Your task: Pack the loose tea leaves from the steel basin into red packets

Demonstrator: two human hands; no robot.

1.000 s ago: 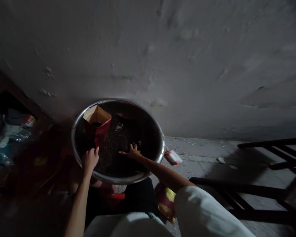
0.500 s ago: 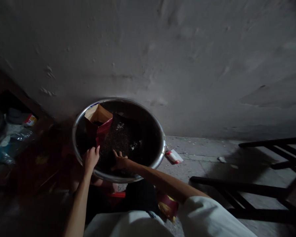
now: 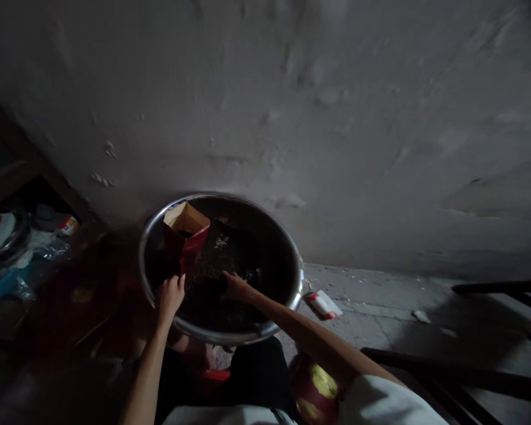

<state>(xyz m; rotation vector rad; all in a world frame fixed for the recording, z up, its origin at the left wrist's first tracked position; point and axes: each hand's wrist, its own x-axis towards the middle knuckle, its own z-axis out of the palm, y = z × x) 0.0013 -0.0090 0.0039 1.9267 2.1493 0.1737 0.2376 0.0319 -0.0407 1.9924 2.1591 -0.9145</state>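
Observation:
A wide metal basin (image 3: 301, 277) holds dark, loose, crumbly material (image 3: 215, 260). Inside it, at the left, a red paper bag (image 3: 192, 248) stands with its tan mouth open upward and something dark within. My left hand (image 3: 170, 298) is at the basin's near left rim, its fingers closed at the bag's lower front edge; the exact grip is dim. My right hand (image 3: 238, 288) reaches into the basin over the dark material, right of the bag. Its index finger shows, while shadow hides its other fingers and whatever they may hold.
A grey wall (image 3: 265, 118) rises behind the basin. On the floor at right lie a white-and-red packet (image 3: 324, 304) and dark bars of a rack or stool (image 3: 451, 369). Clear plastic and a blue item (image 3: 6, 283) are at left. A red-and-gold package (image 3: 321, 383) lies below my right arm.
The view has shifted, so the basin appears lower and farther right. My right hand has moved slightly right and its spread fingers have drawn downward. My left hand stays by the bag.

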